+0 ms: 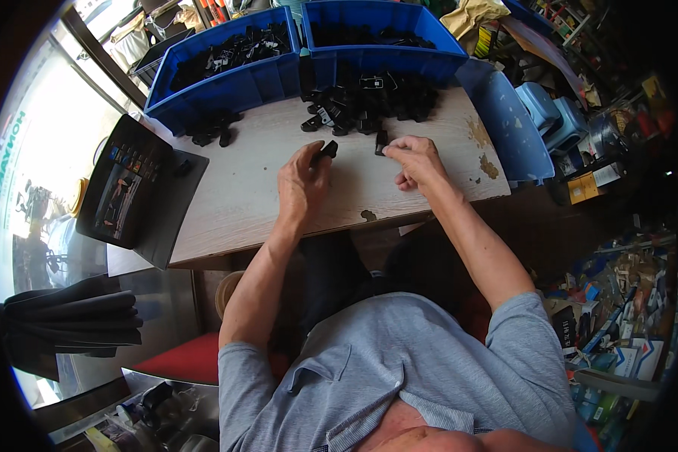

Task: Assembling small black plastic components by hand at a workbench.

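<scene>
Two hands: both rest on the pale wooden table [241,203], forearms coming up from the lower edge.
Left hand [301,181]: fingers curled, thumb and forefinger pinching a small black part [325,151] at its near end; the part sticks out up and to the right, just above the tabletop.
Right hand [414,160]: fingers bent inward, fingertips pinching a second small black piece [382,142] that stands on the table just left of the hand.
Gap between hands: the two held pieces lie near each other but apart, with bare table between them.
Loose pile [369,102]: many similar black parts heaped on the table just beyond both hands, against the bins; the right hand's piece sits at the pile's near edge.
Smaller heap [212,129]: a few more black parts to the far left, well apart from the left hand.
Blue bins: left bin [226,83] and right bin [384,56] stand side by side at the table's far edge, each holding black parts.
Tablet [124,184]: propped in a dark folding case at the table's left end, screen lit.
Blue plastic stool [512,124]: tilted against the table's right end.
Person: seated, grey short-sleeved shirt.
</scene>
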A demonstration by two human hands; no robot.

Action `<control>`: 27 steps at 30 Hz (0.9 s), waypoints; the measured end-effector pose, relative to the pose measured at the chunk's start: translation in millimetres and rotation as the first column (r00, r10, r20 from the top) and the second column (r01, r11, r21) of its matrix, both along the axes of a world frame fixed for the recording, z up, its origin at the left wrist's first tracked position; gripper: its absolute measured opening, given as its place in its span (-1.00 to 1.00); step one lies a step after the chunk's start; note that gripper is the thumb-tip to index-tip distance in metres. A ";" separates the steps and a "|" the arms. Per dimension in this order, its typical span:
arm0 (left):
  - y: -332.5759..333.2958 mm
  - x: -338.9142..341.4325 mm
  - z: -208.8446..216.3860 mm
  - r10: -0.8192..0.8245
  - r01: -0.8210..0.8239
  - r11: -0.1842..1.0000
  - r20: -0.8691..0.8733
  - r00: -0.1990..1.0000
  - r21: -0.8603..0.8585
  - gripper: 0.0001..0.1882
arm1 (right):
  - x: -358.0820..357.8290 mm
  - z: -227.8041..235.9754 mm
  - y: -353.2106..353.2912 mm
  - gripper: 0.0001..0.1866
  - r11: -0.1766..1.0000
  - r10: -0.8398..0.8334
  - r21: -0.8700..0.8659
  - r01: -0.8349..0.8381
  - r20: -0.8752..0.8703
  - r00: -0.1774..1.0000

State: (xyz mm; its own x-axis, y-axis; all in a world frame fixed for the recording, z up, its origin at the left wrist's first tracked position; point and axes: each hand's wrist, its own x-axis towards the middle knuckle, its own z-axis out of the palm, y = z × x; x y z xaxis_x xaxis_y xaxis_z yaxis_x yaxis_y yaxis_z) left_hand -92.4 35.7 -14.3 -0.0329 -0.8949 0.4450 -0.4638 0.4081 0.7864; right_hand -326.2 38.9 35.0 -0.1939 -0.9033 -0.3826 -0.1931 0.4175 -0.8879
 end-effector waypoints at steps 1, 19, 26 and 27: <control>0.1 -6.1 1.6 -0.014 0.015 0.999 -0.020 1.000 0.032 -0.68 | 4.5 0.6 3.0 -0.75 0.999 0.041 0.004 -0.041 -0.008 0.999; -11.2 -51.1 7.8 -0.037 0.061 0.987 0.158 0.987 -0.151 -0.72 | 13.0 2.4 -9.3 -0.47 0.985 0.126 -0.107 -0.137 -0.102 0.987; -16.5 -53.7 6.5 -0.050 0.103 0.975 0.260 0.964 -0.197 -0.74 | 5.7 -5.0 -11.6 -0.61 0.978 0.170 -0.106 -0.181 -0.107 0.980; -16.9 -53.1 7.2 -0.075 0.126 0.977 0.279 0.957 -0.171 -0.74 | 5.6 -6.4 -12.4 -0.63 0.976 0.176 -0.112 -0.187 -0.101 0.979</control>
